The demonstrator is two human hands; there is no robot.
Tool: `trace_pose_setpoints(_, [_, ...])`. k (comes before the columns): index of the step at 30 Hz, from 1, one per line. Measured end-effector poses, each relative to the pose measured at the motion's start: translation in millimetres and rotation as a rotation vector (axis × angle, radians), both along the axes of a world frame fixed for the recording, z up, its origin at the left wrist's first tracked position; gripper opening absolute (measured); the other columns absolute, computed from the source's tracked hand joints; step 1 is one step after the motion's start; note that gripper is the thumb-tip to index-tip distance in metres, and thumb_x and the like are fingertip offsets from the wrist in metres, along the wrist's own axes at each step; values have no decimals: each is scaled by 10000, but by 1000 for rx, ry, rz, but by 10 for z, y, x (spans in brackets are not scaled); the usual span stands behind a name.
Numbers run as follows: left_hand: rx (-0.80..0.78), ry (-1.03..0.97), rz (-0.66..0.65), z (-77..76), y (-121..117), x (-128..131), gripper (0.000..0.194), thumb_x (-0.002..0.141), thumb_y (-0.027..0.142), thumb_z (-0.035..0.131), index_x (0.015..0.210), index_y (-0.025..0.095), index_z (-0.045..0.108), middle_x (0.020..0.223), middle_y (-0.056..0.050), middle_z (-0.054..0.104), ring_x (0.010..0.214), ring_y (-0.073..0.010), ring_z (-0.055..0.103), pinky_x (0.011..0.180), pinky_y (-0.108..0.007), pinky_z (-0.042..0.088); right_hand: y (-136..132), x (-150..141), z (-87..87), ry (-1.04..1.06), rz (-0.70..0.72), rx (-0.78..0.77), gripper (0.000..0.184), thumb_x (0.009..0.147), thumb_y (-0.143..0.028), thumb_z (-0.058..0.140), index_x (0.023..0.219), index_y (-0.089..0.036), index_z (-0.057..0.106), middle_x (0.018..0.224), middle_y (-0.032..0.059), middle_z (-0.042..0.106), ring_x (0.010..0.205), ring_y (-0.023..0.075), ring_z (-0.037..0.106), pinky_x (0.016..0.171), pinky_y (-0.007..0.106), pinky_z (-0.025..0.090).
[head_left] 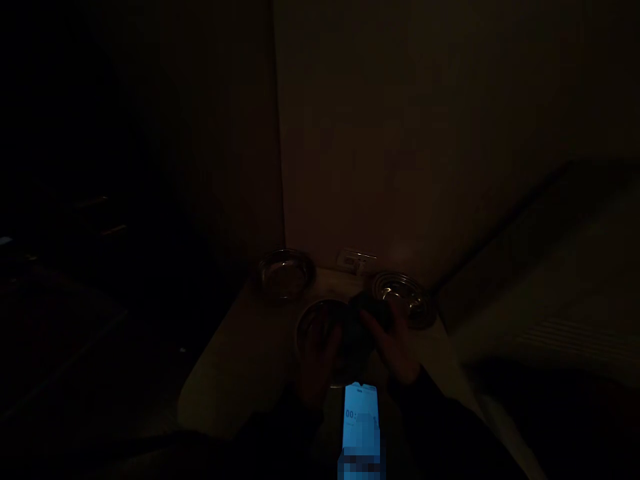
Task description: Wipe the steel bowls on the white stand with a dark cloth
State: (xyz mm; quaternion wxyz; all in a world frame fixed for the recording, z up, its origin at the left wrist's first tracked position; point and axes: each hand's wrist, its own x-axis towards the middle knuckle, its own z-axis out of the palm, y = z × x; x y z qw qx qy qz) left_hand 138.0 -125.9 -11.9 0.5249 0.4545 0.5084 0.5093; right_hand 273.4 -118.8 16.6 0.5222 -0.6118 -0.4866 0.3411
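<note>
The scene is very dim. A round metal plate (301, 321) with a shiny rim lies on the table in front of me. My left hand (319, 350) rests over its left part, fingers stretched out and apart. At the plate's right side, my right hand (397, 343) closes on a dark, greenish, cloth-like bundle (367, 317). The bundle reaches across part of the plate toward my left hand; its exact shape is lost in shadow. Just below the plate, a lit phone (361, 420) shows a timer screen, its lower part blurred out.
Behind the plate, a metal bowl (285, 275) stands at the back left and a stack of shiny metal dishes (404, 297) at the back right. A wall socket (356, 259) sits at the table's (235, 360) back edge. The wall (370, 147) rises directly behind.
</note>
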Motion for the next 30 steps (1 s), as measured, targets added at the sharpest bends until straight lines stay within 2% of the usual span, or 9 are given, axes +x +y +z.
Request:
trace_pose_setpoints(4, [-68, 49, -15, 113, 166, -59, 336, 800, 345, 449, 992, 131, 623, 1059, -100, 637, 1011, -214, 570, 908, -347, 421, -109, -62, 52, -86, 376, 79, 567, 681, -306, 650, 1206, -226, 451, 1172, 68, 570, 1039, 220, 553, 868, 373, 473])
trace_pose_setpoints(6, [-30, 47, -78, 140, 218, -148, 290, 772, 311, 485, 940, 136, 644, 1001, -87, 662, 970, -213, 590, 887, -348, 435, -74, 7, 63, -143, 505, 81, 499, 696, -264, 618, 1178, -237, 488, 1153, 51, 584, 1033, 218, 558, 871, 375, 470])
trace_pose_setpoints(8, [-10, 74, -56, 113, 234, -295, 291, 755, 321, 513, 947, 140, 637, 993, -85, 663, 951, -212, 597, 855, -343, 455, -3, 98, 48, -237, 487, 94, 377, 707, -235, 573, 1083, -222, 552, 1058, 47, 627, 968, 221, 588, 840, 383, 481])
trace_pose_setpoints(12, [-148, 202, 257, -116, 158, -615, 460, 767, 473, 473, 1047, 115, 543, 1013, -139, 629, 854, -223, 618, 670, -325, 512, 127, 123, -86, -639, 321, 212, 353, 695, -152, 518, 1040, -201, 576, 1085, 95, 584, 980, 243, 561, 851, 414, 455])
trace_pose_setpoints(14, [-293, 209, 175, -263, 90, -677, 476, 780, 482, 447, 1066, 109, 521, 1016, -156, 620, 823, -229, 623, 593, -311, 513, 173, 3, -214, -875, 418, 177, 388, 691, -109, 516, 1059, -212, 580, 1167, 114, 537, 1027, 257, 531, 863, 419, 444])
trace_pose_setpoints(18, [-307, 119, 58, -487, -17, -601, 405, 820, 404, 423, 1101, 136, 537, 1086, -134, 615, 929, -217, 606, 723, -316, 508, 228, -309, -494, -1157, 569, -66, 394, 715, -96, 510, 1093, -185, 578, 1146, 156, 560, 1006, 296, 536, 819, 452, 457])
trace_pose_setpoints(25, [-288, 104, 16, -593, -33, -576, 397, 833, 377, 393, 1100, 140, 567, 1151, -112, 591, 1049, -228, 550, 912, -365, 417, 182, -395, -605, -938, 992, -37, 521, 686, -116, 533, 1200, -198, 514, 1216, 67, 543, 1137, 225, 449, 954, 374, 372])
trace_pose_setpoints(27, [-280, 119, -8, -573, -25, -603, 399, 826, 375, 399, 1076, 123, 581, 1128, -120, 603, 1047, -235, 549, 920, -366, 405, 272, -353, -608, -982, 1015, -53, 470, 707, -103, 515, 1162, -215, 548, 1229, 60, 532, 1148, 216, 435, 966, 374, 347])
trace_pose_setpoints(30, [-265, 126, -24, -550, -18, -623, 402, 809, 392, 422, 1041, 115, 599, 1066, -123, 631, 1021, -241, 561, 895, -357, 415, 461, -302, -639, -1160, 843, -126, 384, 740, -137, 508, 1112, -190, 584, 1234, 98, 521, 1164, 258, 409, 942, 409, 351])
